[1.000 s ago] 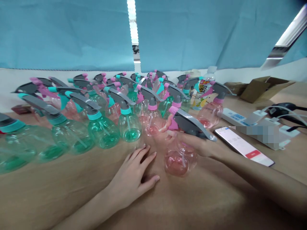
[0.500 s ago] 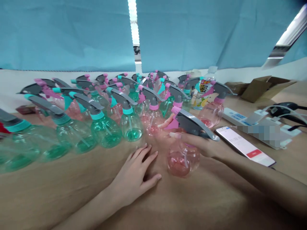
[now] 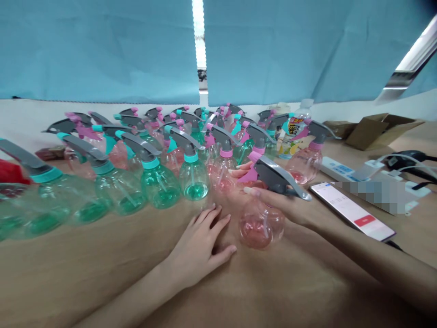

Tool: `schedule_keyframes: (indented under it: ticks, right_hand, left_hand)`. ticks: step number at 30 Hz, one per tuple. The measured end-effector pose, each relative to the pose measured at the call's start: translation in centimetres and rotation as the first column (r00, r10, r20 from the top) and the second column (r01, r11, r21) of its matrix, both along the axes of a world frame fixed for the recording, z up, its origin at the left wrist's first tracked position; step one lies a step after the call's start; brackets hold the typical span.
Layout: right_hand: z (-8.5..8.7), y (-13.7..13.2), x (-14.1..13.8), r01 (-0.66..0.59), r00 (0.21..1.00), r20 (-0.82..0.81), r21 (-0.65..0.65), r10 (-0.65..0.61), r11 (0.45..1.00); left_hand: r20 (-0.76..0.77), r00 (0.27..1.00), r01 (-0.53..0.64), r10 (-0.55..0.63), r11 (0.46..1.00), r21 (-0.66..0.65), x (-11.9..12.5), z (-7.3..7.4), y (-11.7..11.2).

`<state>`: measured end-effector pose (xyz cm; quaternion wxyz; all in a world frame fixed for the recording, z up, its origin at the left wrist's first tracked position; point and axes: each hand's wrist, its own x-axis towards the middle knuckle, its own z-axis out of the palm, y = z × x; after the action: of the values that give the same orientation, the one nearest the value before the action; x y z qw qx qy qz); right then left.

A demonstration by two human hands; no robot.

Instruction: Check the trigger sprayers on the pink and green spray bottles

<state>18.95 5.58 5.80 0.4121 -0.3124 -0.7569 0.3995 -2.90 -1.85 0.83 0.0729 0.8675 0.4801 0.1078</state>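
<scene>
My right hand (image 3: 273,200) reaches in from the right around the neck of a pink spray bottle (image 3: 261,228). Its thumb crosses in front of the neck, and other fingers show behind the pink nozzle. Pink liquid lies low inside this bottle, which has a grey trigger head (image 3: 275,175). To its left, my left hand (image 3: 205,241) rests palm down on the wooden table (image 3: 164,273), fingers spread, holding nothing. Just beyond the left fingertips stands a green spray bottle (image 3: 194,182) with a turquoise collar. A pink-collared spray bottle (image 3: 225,171) stands behind my right fingers.
Several more green and pink spray bottles (image 3: 160,187) crowd the left and back. On the right are a phone (image 3: 351,209) with a lit screen, a white power strip (image 3: 336,168) with cables, and an open cardboard box (image 3: 368,132). A labelled bottle (image 3: 290,134) stands farther back.
The view has turned slightly left, so most things sit farther right in the picture. Both hands keep nearly the same pose, the right one still around the pink bottle's neck.
</scene>
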Motion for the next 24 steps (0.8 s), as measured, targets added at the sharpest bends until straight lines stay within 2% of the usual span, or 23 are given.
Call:
schedule_keyframes:
  ticks: [5, 13, 19, 24]
  right_hand:
    - [-0.7, 0.1, 1.2, 0.104, 0.993, 0.063, -0.073, -0.099, 0.992]
    - [1.0, -0.5, 1.7, 0.135, 0.976, 0.179, -0.037, -0.126, 0.990]
    - [0.3, -0.6, 2.5, 0.210, 0.945, 0.230, 0.117, -0.232, 0.971]
    - [0.1, -2.3, 2.6, 0.242, 0.896, 0.315, 0.244, -0.312, 0.939]
  left_hand:
    - [0.005, 1.000, -0.002, 0.002, 1.000, -0.001, 0.0, 0.0, -0.1]
    - [0.019, 1.000, -0.002, 0.002, 1.000, 0.012, 0.0, -0.2, -0.1]
    - [0.013, 1.000, -0.005, 0.005, 1.000, 0.015, 0.0, -0.3, -0.1]
    - [0.010, 1.000, -0.002, 0.002, 0.999, 0.033, 0.0, -0.5, 0.0]
